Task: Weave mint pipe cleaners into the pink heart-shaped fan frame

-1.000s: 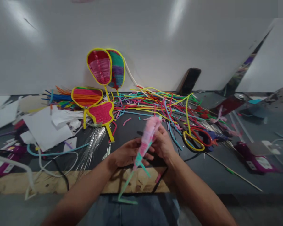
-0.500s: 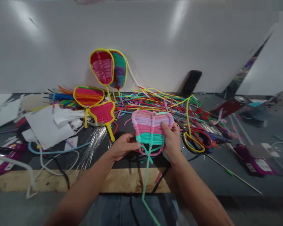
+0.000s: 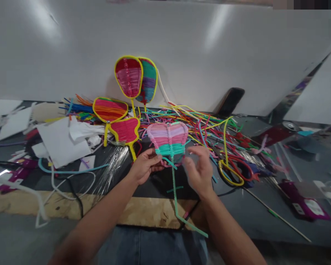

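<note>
My left hand (image 3: pixel 146 165) pinches the lower left edge of a pipe-cleaner fan (image 3: pixel 169 138), tilted up above the table. Its pink frame is filled with lilac, pink and turquoise rows, and a gap shows near the bottom. A long pale-green pipe cleaner (image 3: pixel 175 195) hangs down from its middle spine, bent towards the lower right. Just right of the fan, my right hand (image 3: pixel 200 169) is off it, thumb and fingers apart with nothing visible between them. A loose turquoise end (image 3: pixel 169 162) sticks out at the fan's lower part.
Several finished yellow-edged fans (image 3: pixel 129 77) stand or lie at back left. Loose pipe cleaners (image 3: pixel 187 112) are heaped behind. Yellow-handled scissors (image 3: pixel 231 176), a can (image 3: pixel 281 132), a phone (image 3: pixel 230 102) and a purple glue gun (image 3: pixel 303 202) lie right. White paper (image 3: pixel 62 141) and tinsel (image 3: pixel 113 162) lie left.
My right hand has let go of the fan's right edge and opened beside it. The fan has tilted and shifted slightly, its green stem swinging right. The view has turned a little.
</note>
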A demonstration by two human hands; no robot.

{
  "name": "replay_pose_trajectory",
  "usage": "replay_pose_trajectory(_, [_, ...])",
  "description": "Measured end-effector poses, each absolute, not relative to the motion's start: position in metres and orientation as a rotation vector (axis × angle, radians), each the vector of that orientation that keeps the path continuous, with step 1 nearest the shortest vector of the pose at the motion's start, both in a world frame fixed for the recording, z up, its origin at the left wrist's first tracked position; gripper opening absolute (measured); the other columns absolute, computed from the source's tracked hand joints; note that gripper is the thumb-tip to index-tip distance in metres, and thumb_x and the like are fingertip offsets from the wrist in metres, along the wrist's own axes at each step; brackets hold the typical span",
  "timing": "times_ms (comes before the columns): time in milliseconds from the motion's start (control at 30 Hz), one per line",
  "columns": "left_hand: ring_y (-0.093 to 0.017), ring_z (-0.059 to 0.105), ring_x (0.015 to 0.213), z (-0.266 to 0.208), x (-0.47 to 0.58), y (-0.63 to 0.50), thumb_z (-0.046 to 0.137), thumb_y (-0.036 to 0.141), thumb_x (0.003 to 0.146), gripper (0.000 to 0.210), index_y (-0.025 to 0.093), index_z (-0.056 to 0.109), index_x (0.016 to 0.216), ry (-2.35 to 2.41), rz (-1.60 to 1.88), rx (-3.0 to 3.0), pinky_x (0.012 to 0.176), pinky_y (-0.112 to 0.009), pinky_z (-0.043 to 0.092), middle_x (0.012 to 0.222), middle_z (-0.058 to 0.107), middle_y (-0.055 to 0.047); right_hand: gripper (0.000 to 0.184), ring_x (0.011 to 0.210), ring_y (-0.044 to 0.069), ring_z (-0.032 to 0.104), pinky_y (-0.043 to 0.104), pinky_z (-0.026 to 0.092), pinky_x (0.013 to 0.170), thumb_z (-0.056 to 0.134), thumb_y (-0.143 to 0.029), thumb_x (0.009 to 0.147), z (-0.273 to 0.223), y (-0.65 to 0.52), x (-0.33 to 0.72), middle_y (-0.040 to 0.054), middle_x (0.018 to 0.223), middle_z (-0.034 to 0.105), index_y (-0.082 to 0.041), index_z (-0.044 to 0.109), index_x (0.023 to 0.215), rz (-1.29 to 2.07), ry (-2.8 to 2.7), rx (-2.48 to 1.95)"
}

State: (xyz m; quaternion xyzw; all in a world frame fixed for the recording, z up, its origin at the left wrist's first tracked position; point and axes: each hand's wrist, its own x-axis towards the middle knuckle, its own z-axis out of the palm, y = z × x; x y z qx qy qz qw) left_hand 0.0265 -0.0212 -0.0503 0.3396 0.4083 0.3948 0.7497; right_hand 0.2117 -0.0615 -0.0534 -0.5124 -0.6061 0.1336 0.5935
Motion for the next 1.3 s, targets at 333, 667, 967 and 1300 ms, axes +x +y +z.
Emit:
replay_pose_trajectory(333, [-0.015,0.066,0.061,-0.047,0.027,-0.019,0.078,0.029,0.063,0.026,0.016,0.065,0.082,0.876,0.912,0.661,0.061,-0.027,0.054,0.069,0.069,-0.003,0.025,0.094,0.023,0.053,0.042,0.032,0.087,0.065,-0.025,0.077,-0.054,-0.07,0.198,0.0013,0.09,0.07,-0.03,0.066,0.102,0.024,-1.895,-1.218])
replay_pose_trajectory(667, [-0.011,0.063,0.062,-0.052,0.028,-0.02,0.078,0.027,0.064,0.024,0.014,0.068,0.082,0.861,0.931,0.72,0.062,-0.023,0.052,0.071,0.068,-0.001,0.017,0.089,0.021,0.054,0.041,0.033,0.085,0.062,-0.017,0.078,-0.055,-0.068,0.2,0.0007,0.088,0.07,-0.027,0.066,0.091,0.016,-1.787,-1.264])
replay_pose_trajectory(967, [-0.011,0.062,0.063,-0.052,0.029,-0.021,0.08,0.031,0.061,0.029,0.015,0.066,0.08,0.884,0.935,0.772,0.061,-0.023,0.053,0.069,0.067,0.001,0.047,0.113,0.026,0.045,0.044,0.039,0.092,0.069,-0.029,0.071,-0.056,-0.067,0.198,0.009,0.12,0.05,-0.026,0.052,0.115,0.15,-1.468,-1.304])
replay_pose_trajectory(1300, [-0.01,0.062,0.065,-0.049,0.028,-0.02,0.079,0.028,0.063,0.027,0.015,0.068,0.085,0.777,0.894,0.809,0.067,-0.024,0.052,0.071,0.066,0.001,0.027,0.075,0.016,0.058,0.03,0.048,0.071,0.06,-0.045,0.08,-0.076,-0.061,0.195,0.0014,0.084,0.065,-0.021,0.061,0.092,1.278,-0.893,-1.023])
